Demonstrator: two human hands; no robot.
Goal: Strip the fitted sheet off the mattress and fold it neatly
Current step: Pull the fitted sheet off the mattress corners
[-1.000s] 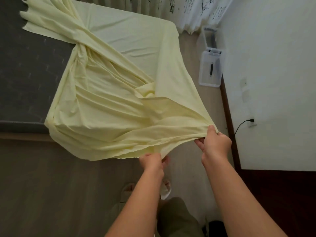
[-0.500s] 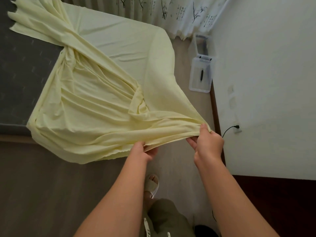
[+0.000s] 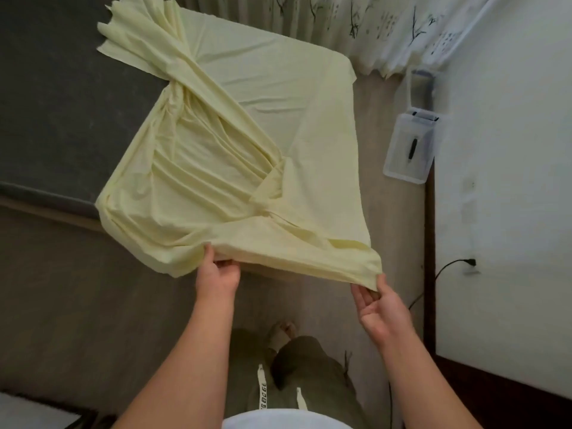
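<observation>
Right now both hands pinch the near edge of the pale yellow fitted sheet (image 3: 235, 168), pulled off the mattress (image 3: 62, 97) corner toward the person. Left hand (image 3: 218, 278) has a closed grip on the bunched hem; right hand (image 3: 382, 308) clamps the sheet's corner between thumb and fingers, above the floor (image 3: 77, 305).

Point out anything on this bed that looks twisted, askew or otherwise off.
The pale yellow fitted sheet is twisted into a knot-like bunch near the bare grey mattress, so its folds fan out unevenly. Both hands, left and right, hold its near edge.
</observation>
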